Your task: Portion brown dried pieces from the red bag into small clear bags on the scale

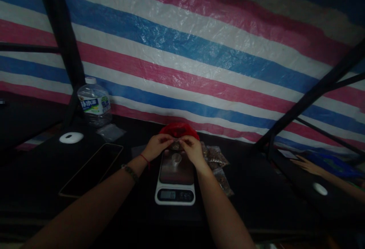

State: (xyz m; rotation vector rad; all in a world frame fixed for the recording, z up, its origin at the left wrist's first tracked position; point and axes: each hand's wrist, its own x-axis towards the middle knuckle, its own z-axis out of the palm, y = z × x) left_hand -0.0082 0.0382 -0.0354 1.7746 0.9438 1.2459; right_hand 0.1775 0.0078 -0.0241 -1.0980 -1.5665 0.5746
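Observation:
My left hand (157,146) and my right hand (192,149) are both closed, pinching the top of a small clear plastic bag (176,145) with brownish contents between them. The bag is over the far end of a white kitchen scale (175,199) with a metal plate and a small lit display. A small pale round thing (176,160) shows on the plate; whether it is a cup or a reflection, I cannot tell. Behind my fingers lies a red container or bag (179,128). Several filled clear bags (217,156) lie beside my right wrist.
Left on the black table are a phone (91,170), a flat clear bag (111,132), a clear labelled bottle (95,102) and a white oval (71,137). Dark frame bars (61,28) stand at both sides. A co-worker's hand (309,165) is near a blue basket (336,164).

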